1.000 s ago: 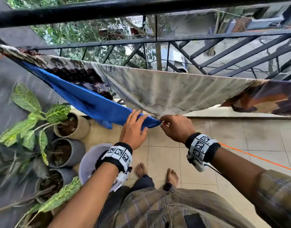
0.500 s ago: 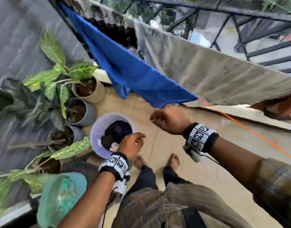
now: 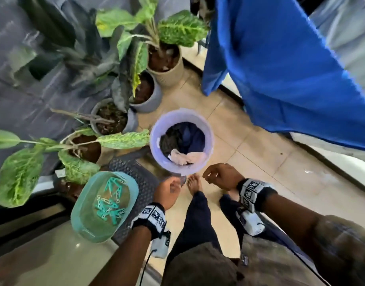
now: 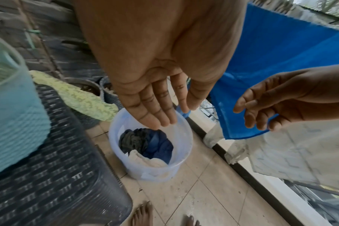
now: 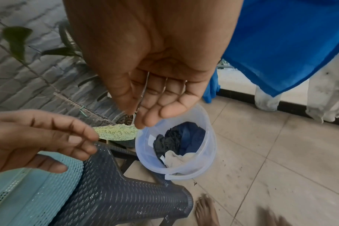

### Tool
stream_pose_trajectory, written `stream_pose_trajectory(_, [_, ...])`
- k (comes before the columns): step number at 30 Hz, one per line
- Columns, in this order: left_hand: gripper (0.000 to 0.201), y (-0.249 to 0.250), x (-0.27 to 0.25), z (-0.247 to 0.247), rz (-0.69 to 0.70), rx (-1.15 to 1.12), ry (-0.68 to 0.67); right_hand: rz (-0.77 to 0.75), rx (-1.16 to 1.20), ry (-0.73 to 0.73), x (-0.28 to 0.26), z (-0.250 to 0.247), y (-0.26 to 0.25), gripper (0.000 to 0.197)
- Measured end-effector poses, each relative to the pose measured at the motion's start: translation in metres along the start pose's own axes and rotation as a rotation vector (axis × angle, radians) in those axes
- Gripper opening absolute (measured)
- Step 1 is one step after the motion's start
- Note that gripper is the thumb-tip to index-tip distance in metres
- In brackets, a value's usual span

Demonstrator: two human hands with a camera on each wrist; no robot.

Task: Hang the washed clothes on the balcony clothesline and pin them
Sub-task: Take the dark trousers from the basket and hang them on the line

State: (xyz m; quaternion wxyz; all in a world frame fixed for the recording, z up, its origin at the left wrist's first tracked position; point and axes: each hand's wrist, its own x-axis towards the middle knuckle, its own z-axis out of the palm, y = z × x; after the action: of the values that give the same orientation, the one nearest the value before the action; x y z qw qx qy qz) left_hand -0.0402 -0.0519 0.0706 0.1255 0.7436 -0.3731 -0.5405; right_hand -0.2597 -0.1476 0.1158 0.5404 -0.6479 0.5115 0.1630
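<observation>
Though empty (both hands (image 3: 169,190)), bucket (image 3: 156,129) below.

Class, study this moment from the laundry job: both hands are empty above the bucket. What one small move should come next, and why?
Probably lower the left hand into the bucket and grip the pale garment lying on top. Both the left hand and the right hand are open and empty, the blue cloth already hangs, and washed clothes remain in the bucket directly beneath the fingers.
</observation>
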Motion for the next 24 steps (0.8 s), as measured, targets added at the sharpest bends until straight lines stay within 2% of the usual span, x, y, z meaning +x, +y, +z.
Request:
stream_pose_trajectory(5, [0.016,-0.013,0.045,-0.009,-0.191,-0.13,0.053,0.056,-0.051,-0.026,0.063,0.0,-0.001,0.021])
stream_pose_trajectory(9, [0.017,-0.039,0.103,0.001,-0.232,-0.148,0.069,0.036,-0.036,-0.054,0.131,0.002,0.007,0.021])
stream_pose_trajectory(12, [0.032,-0.051,0.14,0.009,-0.241,-0.127,0.127,0.034,-0.071,-0.103,0.192,0.01,0.019,0.017])
stream_pose_trajectory(15, [0.042,-0.074,0.172,0.021,-0.227,-0.064,0.258,0.012,-0.183,-0.152,0.254,0.025,0.034,0.016])
stream_pose_trajectory(20, [0.065,-0.107,0.205,0.033,-0.268,-0.084,0.431,-0.021,-0.26,-0.16,0.337,0.044,0.041,0.036])
stream_pose_trajectory(24, [0.072,-0.119,0.218,0.043,-0.306,-0.188,0.461,-0.045,-0.305,-0.096,0.398,0.07,0.042,0.044])
